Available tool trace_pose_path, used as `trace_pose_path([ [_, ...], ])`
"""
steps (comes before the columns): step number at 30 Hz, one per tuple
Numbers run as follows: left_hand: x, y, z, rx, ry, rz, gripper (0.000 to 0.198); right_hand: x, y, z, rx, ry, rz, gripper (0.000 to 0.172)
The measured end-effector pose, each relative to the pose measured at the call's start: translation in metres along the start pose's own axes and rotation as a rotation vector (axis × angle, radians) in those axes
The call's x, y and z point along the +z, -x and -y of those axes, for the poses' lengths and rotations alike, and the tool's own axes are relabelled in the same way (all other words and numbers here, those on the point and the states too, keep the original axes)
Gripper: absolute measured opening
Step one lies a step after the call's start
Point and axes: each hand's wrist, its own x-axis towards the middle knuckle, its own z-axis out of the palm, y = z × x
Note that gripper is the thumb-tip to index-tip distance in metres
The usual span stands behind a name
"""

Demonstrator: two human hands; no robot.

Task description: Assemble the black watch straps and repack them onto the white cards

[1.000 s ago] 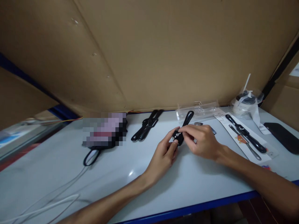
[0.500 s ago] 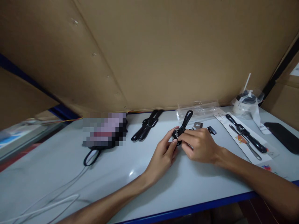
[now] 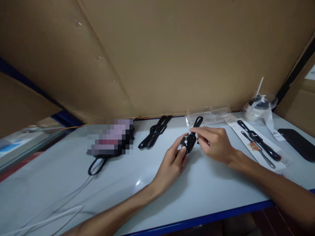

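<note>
A black spokeshave (image 3: 189,144) is gripped by its middle in my left hand (image 3: 173,160), the thumb pressed on the metal parts there. One of its handles points up and away from me. My right hand (image 3: 215,144) is just right of the tool's body, thumb and forefinger pinched together beside the upper handle. Whatever those fingertips hold, if anything, is too small to make out. Two more black spokeshaves (image 3: 155,132) lie side by side on the table to the left of my hands.
Farther right lies a printed card (image 3: 261,156) with another spokeshave (image 3: 259,140) on it. Clear plastic bags (image 3: 209,116) lie at the back, near a bagged cup (image 3: 260,108). A black phone-like slab (image 3: 297,144) is at far right, a blurred-out pouch (image 3: 110,139) at left.
My right hand has drawn back and up from the spokeshave's middle, which now shows more. It now covers the loose metal pieces behind it. My left hand has stayed in place.
</note>
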Motion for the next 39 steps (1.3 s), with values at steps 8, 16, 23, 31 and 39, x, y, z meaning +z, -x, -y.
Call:
trace_pose_path([
  [8, 0.0, 0.0, 0.001, 0.01, -0.005, 0.008, 0.064, 0.002, 0.002, 0.001, -0.149, 0.032, 0.042, 0.041],
  [16, 0.001, -0.001, 0.002, 0.016, -0.001, 0.007, 0.063, 0.003, 0.002, 0.001, -0.125, 0.053, 0.1, 0.032],
  [23, 0.0, -0.001, 0.002, 0.002, -0.007, 0.003, 0.064, 0.007, 0.004, 0.008, 0.025, -0.157, 0.083, 0.027],
  [31, 0.0, -0.002, 0.003, 0.009, 0.014, -0.006, 0.062, 0.011, 0.008, 0.018, 0.152, -0.268, 0.052, 0.021],
  [39, 0.0, -0.001, 0.004, 0.022, 0.014, -0.012, 0.06, 0.014, 0.012, 0.027, 0.234, -0.317, 0.02, 0.021],
])
